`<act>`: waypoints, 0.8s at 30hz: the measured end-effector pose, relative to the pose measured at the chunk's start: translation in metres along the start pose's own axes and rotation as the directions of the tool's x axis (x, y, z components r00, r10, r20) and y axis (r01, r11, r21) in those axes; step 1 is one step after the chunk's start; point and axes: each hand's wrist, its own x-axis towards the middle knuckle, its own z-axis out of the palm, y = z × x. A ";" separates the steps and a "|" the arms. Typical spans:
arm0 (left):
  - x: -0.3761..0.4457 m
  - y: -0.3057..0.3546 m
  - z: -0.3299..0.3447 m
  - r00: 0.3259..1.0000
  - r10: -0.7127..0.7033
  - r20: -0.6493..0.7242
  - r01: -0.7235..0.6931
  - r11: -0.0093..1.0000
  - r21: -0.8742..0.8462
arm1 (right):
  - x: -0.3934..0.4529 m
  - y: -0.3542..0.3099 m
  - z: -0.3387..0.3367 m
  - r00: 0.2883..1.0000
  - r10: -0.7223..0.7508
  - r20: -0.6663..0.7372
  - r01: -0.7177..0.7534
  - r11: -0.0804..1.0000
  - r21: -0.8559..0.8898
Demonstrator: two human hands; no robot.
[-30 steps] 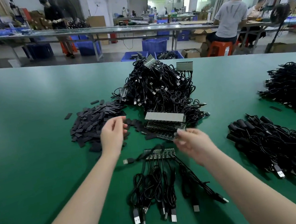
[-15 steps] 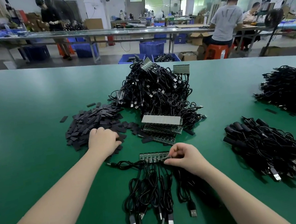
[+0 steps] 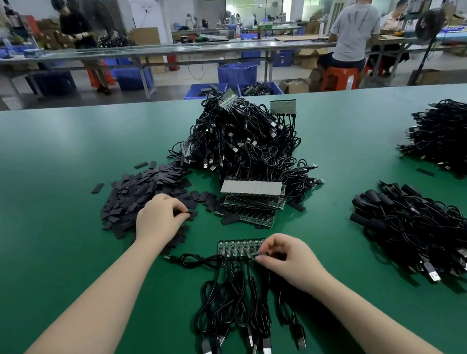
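your left hand (image 3: 160, 216) sits left of centre in the frame, on the near edge of the heap of black strips (image 3: 139, 198), fingers curled and pinching one strip. your right hand (image 3: 288, 256) is just below centre, fingers curled and gripping the right end of the circuit board strip (image 3: 238, 248), which lies flat on the green table (image 3: 40, 182). its black usb cables (image 3: 234, 306) trail toward the bottom of the frame. a big tangle of cables (image 3: 240, 144) fills the upper centre, with stacked boards (image 3: 251, 203) at its near side. a cable bundle (image 3: 416, 226) lies at right.
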 end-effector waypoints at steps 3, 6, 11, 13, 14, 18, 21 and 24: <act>-0.007 0.010 -0.003 0.976 0.025 -0.216 -0.076 0.970 -0.230 | 0.003 -0.003 -0.010 0.999 -0.012 0.045 0.013 1.000 -0.012; -0.021 0.041 -0.007 0.986 0.006 -0.165 -0.101 0.813 -0.573 | 0.011 -0.013 -0.019 0.990 -0.100 -0.098 0.092 0.992 -0.082; -0.045 0.093 0.000 0.958 0.275 0.075 -0.122 0.634 -0.763 | 0.025 -0.036 -0.008 0.992 -0.006 -0.130 0.048 0.944 0.326; -0.050 0.104 0.005 0.945 0.304 0.116 -0.102 0.616 -0.781 | 0.027 -0.038 -0.005 0.990 0.025 -0.138 0.026 0.935 0.354; -0.052 0.107 0.008 0.949 0.293 0.119 -0.091 0.615 -0.784 | 0.027 -0.037 -0.005 0.988 0.044 -0.148 0.014 0.930 0.368; -0.058 0.110 0.016 0.971 0.210 0.112 -0.073 0.710 -0.700 | 0.025 -0.031 -0.008 0.965 0.207 -0.158 -0.079 0.812 0.579; -0.063 0.112 0.023 0.983 0.166 0.072 -0.087 0.783 -0.616 | 0.026 -0.027 -0.008 0.944 0.290 -0.159 -0.108 0.724 0.681; -0.064 0.116 0.027 0.982 0.168 0.081 -0.082 0.781 -0.618 | 0.026 -0.022 -0.010 0.945 0.280 -0.169 -0.095 0.730 0.677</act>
